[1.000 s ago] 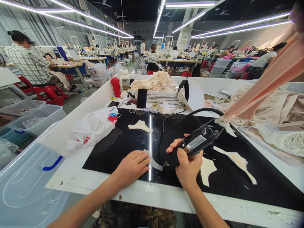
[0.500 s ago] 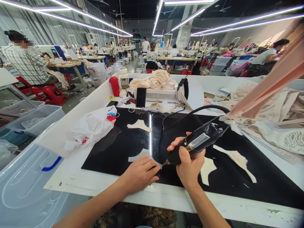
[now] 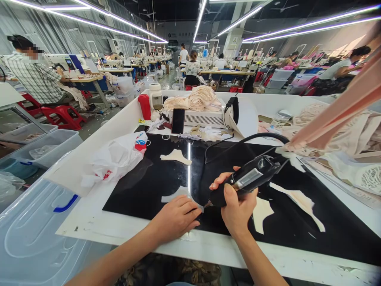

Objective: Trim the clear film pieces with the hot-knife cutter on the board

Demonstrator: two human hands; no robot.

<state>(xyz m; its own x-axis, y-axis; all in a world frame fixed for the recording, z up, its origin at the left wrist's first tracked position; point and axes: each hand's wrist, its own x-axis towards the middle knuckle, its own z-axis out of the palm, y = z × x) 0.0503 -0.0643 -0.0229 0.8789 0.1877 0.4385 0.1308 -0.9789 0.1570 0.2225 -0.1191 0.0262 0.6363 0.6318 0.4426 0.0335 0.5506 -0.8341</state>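
My right hand (image 3: 238,206) is wrapped round a black power tool (image 3: 247,180), whose tip points down-left at the edge of a pale template-like piece (image 3: 175,194). My left hand (image 3: 178,218) lies flat over that piece, fingers extended and pressing it on the black mat (image 3: 131,202). Farther up the mat rests a cream cut piece (image 3: 176,156). To the right of my right hand are another cream piece (image 3: 262,214) and a long curved one (image 3: 300,200).
A white plastic bag (image 3: 116,159) lies at the mat's left. Behind it stand a red cup (image 3: 144,106), a phone (image 3: 178,121) and a fabric pile (image 3: 196,99). Pink cloth (image 3: 336,107) hangs at right, beside the tool's cable (image 3: 262,135). Other people sit at sewing tables beyond.
The view has shifted slightly. Both hands and the tool keep nearly the same place at the pale piece's edge.
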